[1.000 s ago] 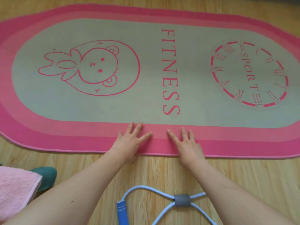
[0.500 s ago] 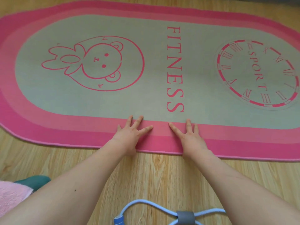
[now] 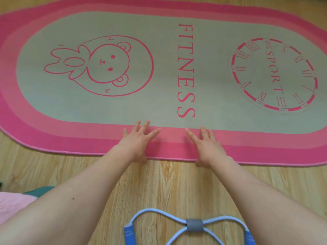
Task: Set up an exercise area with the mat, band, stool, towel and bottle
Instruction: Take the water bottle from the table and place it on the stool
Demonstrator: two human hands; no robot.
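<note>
Oval pink-bordered grey fabric mat (image 3: pixel 106 110): my left hand (image 3: pixel 136 144) and right hand (image 3: pixel 207 145), fingers spread, gripping nothing, should press outward evenly, flattening its near edge.

Pink-bordered oval mat (image 3: pixel 159 106) lies flat on wood-grain floor (image 3: pixel 168 183). Grey-green centre carries a bunny outline, the word FITNESS, and a clock face reading SPORT. Left hand (image 3: pixel 136 144) and right hand (image 3: pixel 206 147) rest palm-down on the near border, fingers spread, close together but apart. Blue figure-eight resistance band (image 3: pixel 159 213) with grey centre sleeve lies on floor between the forearms. Pink towel (image 3: pixel 12 206) at lower left, over something teal (image 3: pixel 41 190), identity unclear.
</note>
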